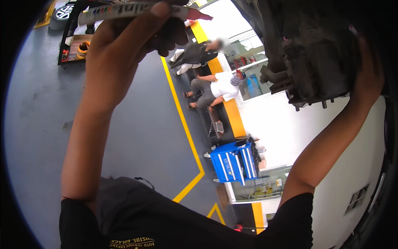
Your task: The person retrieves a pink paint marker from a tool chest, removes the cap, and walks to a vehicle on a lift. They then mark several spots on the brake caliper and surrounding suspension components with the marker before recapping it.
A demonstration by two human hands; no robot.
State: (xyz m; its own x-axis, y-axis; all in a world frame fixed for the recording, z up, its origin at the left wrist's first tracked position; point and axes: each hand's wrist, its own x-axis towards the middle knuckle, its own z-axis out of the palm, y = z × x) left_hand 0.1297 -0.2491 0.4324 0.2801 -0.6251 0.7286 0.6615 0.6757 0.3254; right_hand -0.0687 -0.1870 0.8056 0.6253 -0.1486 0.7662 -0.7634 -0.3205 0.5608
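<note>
My left hand (120, 54) is raised at the upper left, its fingers closed round a white paint marker (112, 15). The marker lies almost level in the picture, and its pink end (200, 15) points right. At the upper right, my right hand (370, 74) reaches up along the side of a dark, grimy metal vehicle assembly (317, 62). One finger there is stretched out; the others are lost in shadow. Short studs stick out of the assembly's lower edge. A small pink spot (285, 38) shows on its left part.
A blue tool cabinet (234, 164) on casters stands by the white wall. Two people (222, 86) sit on a bench (215, 120). Yellow lines (182, 112) cross the grey floor. At the upper left are a wheel (63, 15) and a dark-edged tray (74, 50) holding orange-yellow items.
</note>
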